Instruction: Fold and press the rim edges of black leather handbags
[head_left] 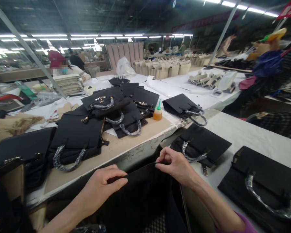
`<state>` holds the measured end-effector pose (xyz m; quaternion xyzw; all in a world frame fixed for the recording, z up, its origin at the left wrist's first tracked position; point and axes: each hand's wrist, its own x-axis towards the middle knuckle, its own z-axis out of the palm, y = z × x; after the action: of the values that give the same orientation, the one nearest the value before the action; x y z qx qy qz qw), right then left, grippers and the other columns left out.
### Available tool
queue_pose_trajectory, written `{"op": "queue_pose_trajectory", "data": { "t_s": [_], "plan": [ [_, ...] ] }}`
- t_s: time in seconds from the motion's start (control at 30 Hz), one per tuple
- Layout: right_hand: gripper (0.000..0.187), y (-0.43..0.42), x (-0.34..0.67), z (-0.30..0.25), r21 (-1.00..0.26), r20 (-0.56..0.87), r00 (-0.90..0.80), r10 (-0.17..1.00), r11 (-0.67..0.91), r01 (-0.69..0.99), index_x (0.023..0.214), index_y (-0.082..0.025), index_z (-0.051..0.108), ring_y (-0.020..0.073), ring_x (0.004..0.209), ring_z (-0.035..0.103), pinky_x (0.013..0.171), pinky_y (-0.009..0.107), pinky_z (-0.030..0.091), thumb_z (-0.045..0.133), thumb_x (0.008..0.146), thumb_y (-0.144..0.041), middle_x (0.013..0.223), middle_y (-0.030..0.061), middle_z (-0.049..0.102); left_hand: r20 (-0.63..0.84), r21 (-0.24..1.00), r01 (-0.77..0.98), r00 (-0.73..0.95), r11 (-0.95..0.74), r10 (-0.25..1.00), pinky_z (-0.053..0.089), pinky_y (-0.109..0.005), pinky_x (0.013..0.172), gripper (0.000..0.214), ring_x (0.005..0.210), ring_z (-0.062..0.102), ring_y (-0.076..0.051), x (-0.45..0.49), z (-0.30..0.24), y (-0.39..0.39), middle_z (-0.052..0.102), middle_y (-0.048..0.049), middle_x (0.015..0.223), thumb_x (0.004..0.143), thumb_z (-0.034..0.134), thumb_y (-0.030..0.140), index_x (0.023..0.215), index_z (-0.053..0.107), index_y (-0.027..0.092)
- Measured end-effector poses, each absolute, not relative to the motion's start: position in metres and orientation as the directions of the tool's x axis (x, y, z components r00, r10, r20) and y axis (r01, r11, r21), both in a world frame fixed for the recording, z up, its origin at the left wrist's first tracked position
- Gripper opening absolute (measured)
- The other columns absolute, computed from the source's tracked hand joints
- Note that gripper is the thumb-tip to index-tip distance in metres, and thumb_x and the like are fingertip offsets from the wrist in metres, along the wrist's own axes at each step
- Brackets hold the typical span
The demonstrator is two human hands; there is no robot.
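A black handbag (140, 194) lies low in front of me, its dark upper edge stretched between my two hands. My left hand (104, 183) pinches that edge between thumb and fingers on the left. On the right, my right hand (176, 163) grips the same edge with thumb and curled fingers. Much of the bag's lower part is dark, and its far side is hidden. Close to my right hand lies another black handbag (215, 142) with a plastic-wrapped handle. Left of my left hand, a black bag (77, 136) rests on the table with its wrapped handle toward me.
A small bottle (157, 114) of amber liquid with a green nozzle stands on the brown board (150, 131). Several black bags pile up behind it. A black bag (269, 178) lies at right. Across the table, a person in a red cap (55, 60) sits behind stacked panels (68, 83).
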<state>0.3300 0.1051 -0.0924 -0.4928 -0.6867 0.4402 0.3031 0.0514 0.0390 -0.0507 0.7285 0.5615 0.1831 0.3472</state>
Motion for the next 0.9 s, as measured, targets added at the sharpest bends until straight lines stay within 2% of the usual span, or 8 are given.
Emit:
{"op": "queue_pose_trajectory", "data": {
  "t_s": [0.17, 0.23, 0.33, 0.43, 0.5, 0.57, 0.73, 0.9],
  "plan": [
    [0.019, 0.103, 0.327, -0.091, -0.905, -0.012, -0.335, 0.942, 0.132, 0.405, 0.079, -0.022, 0.051, 0.0175, 0.073, 0.07, 0.068, 0.027, 0.05, 0.07, 0.076, -0.023, 0.078, -0.0016, 0.074, -0.069, 0.536, 0.768, 0.455, -0.352, 0.888, 0.038, -0.024, 0.067, 0.032, 0.071, 0.057, -0.015, 0.07, -0.044, 0.055, 0.058, 0.0004, 0.075, 0.097, 0.048, 0.031, 0.077, 0.07, 0.021],
    [0.02, 0.102, 0.327, -0.09, -0.912, -0.014, -0.335, 0.942, 0.126, 0.391, 0.078, -0.022, 0.051, 0.0178, 0.072, 0.07, 0.067, 0.027, 0.05, 0.071, 0.076, -0.022, 0.078, -0.0015, 0.074, -0.13, 0.569, 0.748, 0.493, -0.342, 0.86, 0.036, -0.024, 0.064, 0.036, 0.067, 0.054, -0.014, 0.08, -0.043, 0.067, 0.054, 0.0016, 0.07, 0.096, 0.048, 0.031, 0.066, 0.064, 0.018],
    [0.021, 0.1, 0.327, -0.087, -0.927, -0.017, -0.339, 0.941, 0.112, 0.358, 0.078, -0.022, 0.051, 0.0182, 0.073, 0.071, 0.068, 0.027, 0.051, 0.071, 0.075, -0.021, 0.079, -0.0012, 0.075, -0.264, 0.716, 0.673, 0.508, -0.186, 0.82, 0.032, -0.024, 0.057, 0.042, 0.059, 0.046, -0.011, 0.097, -0.045, 0.09, 0.048, 0.0036, 0.063, 0.089, 0.058, 0.037, 0.053, 0.054, 0.016],
    [0.02, 0.097, 0.329, -0.085, -0.938, -0.022, -0.339, 0.94, 0.098, 0.332, 0.078, -0.022, 0.052, 0.0184, 0.074, 0.071, 0.069, 0.028, 0.052, 0.072, 0.075, -0.02, 0.081, -0.0006, 0.076, -0.411, 0.816, 0.563, 0.403, 0.132, 0.818, 0.024, -0.024, 0.048, 0.038, 0.05, 0.037, -0.009, 0.113, -0.053, 0.104, 0.045, 0.0051, 0.053, 0.078, 0.069, 0.044, 0.054, 0.058, 0.015],
    [0.021, 0.096, 0.332, -0.084, -0.953, -0.034, -0.346, 0.938, 0.074, 0.295, 0.078, -0.022, 0.051, 0.0186, 0.074, 0.071, 0.069, 0.028, 0.052, 0.072, 0.075, -0.019, 0.081, -0.0001, 0.076, -0.535, 0.819, 0.438, 0.351, 0.37, 0.768, 0.022, -0.023, 0.045, 0.032, 0.045, 0.036, -0.008, 0.119, -0.06, 0.107, 0.046, 0.0057, 0.047, 0.07, 0.075, 0.044, 0.061, 0.065, 0.015],
    [0.023, 0.095, 0.334, -0.084, -0.966, -0.047, -0.358, 0.933, 0.048, 0.254, 0.077, -0.022, 0.05, 0.019, 0.076, 0.071, 0.07, 0.029, 0.052, 0.073, 0.075, -0.02, 0.082, 0.0004, 0.076, -0.623, 0.779, 0.347, 0.345, 0.522, 0.702, 0.024, -0.022, 0.043, 0.027, 0.042, 0.038, -0.009, 0.12, -0.065, 0.104, 0.051, 0.005, 0.046, 0.064, 0.078, 0.041, 0.068, 0.07, 0.015],
    [0.025, 0.097, 0.336, -0.085, -0.977, -0.081, -0.4, 0.913, 0.007, 0.213, 0.078, -0.022, 0.05, 0.0199, 0.078, 0.071, 0.071, 0.029, 0.052, 0.074, 0.074, -0.019, 0.083, 0.0014, 0.076, -0.703, 0.708, 0.266, 0.351, 0.655, 0.618, 0.035, -0.02, 0.044, 0.035, 0.045, 0.05, -0.009, 0.101, -0.063, 0.087, 0.067, -0.0008, 0.058, 0.057, 0.083, 0.03, 0.087, 0.079, 0.014],
    [0.025, 0.097, 0.336, -0.083, -0.982, -0.088, -0.434, 0.896, -0.006, 0.186, 0.08, -0.022, 0.05, 0.0192, 0.08, 0.07, 0.074, 0.03, 0.052, 0.074, 0.075, -0.019, 0.083, 0.0006, 0.076, -0.715, 0.663, 0.168, 0.429, 0.729, 0.551, 0.043, -0.019, 0.052, 0.038, 0.052, 0.057, -0.009, 0.078, -0.054, 0.074, 0.075, -0.0072, 0.074, 0.061, 0.084, 0.023, 0.097, 0.079, 0.011]
  ]
}}
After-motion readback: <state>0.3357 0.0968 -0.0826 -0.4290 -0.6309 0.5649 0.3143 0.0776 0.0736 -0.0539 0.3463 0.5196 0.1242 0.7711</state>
